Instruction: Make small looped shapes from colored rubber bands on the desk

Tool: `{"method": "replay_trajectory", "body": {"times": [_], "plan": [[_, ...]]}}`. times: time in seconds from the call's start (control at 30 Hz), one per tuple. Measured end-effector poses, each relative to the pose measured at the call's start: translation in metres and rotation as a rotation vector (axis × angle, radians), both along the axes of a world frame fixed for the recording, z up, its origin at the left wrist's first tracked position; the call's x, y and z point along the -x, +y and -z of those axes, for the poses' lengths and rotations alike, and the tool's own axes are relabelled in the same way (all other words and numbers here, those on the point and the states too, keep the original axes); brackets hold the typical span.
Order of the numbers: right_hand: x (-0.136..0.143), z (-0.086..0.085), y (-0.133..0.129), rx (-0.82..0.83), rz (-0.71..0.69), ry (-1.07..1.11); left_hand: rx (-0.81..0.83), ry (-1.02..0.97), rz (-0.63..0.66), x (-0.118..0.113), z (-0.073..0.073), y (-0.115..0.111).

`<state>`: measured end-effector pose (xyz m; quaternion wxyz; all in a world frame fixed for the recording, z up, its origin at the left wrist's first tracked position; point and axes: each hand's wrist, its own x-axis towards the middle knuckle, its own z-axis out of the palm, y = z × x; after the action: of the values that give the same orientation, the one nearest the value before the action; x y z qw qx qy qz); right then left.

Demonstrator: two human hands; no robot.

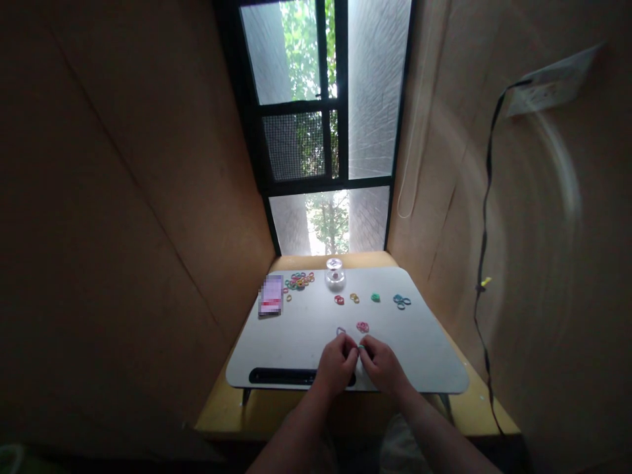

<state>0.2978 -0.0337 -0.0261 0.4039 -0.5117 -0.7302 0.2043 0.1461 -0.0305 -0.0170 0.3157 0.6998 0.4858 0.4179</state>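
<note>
Pinching teal band, at right fingers, pink bands beyond

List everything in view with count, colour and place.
Window: 1, black-framed, far end
Walls: 2, brown, both sides
Wall plate: 1, pale, upper right
Cable: 1, black, hanging at right
Ledge: 1, yellow, below window
Table: 1, white, on ledge
Pixelated rectangle: 1, pale purple, table's left
Mixed ring pile: 1, multicoloured, far left
Clear container: 1, colourless, far middle
Small ring groups: 4, red, yellow, green, blue, in a row
Pink ring pile: 1, pink, table's middle
Black strip: 1, black, near edge
Teal ring: 1, teal, before pink pile
Left hand: 1, bare, over near side
Right hand: 1, bare, beside it, teal ring at fingers
</note>
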Motion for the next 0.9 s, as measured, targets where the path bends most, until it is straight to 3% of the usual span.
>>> {"method": "replay_trajectory", "body": {"times": [0.9], "plan": [[-0.0002, 0.0041, 0.0015, -0.007, -0.010, -0.015, 0.016, 0.045, -0.001, -0.0005, -0.0021, -0.0008]]}}
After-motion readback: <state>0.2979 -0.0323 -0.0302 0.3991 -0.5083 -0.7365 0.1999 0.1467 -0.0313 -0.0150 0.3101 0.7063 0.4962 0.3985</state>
